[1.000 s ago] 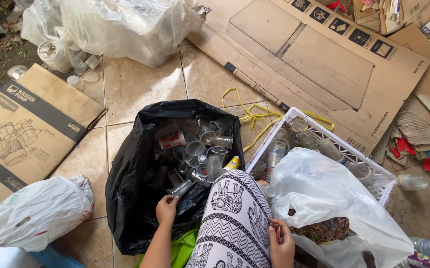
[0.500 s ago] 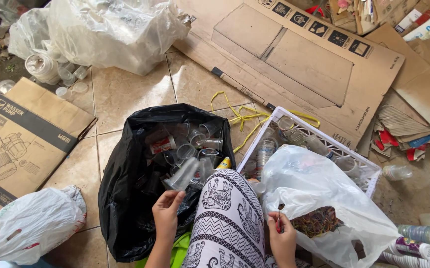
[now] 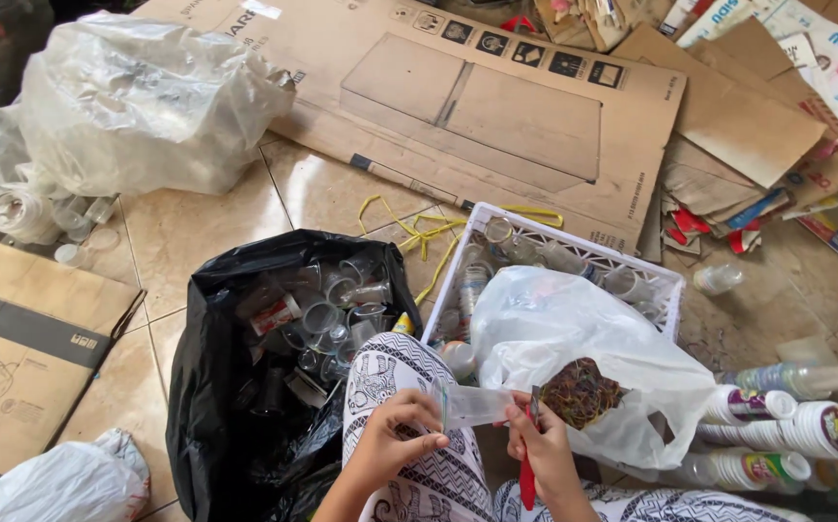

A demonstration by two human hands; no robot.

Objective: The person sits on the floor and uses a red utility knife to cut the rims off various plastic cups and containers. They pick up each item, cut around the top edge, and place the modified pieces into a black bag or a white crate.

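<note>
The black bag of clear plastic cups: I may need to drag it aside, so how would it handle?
The black bag looks thin and slack, so it would probably sag and lose its shape when lifted. The clear cups inside look empty, so probably light for its bulk. Its mouth gapes open, so tipping it might spill cups onto the tiled floor.

A clear plastic cup [image 3: 472, 404] and a red-handled tool [image 3: 527, 474] sit over black-and-white patterned trousers [image 3: 409, 377], beside a black bag [image 3: 216, 406], a white crate [image 3: 574, 253], brown cardboard [image 3: 496, 106], yellow straps [image 3: 419, 227] and beige floor tiles [image 3: 197, 232].
</note>
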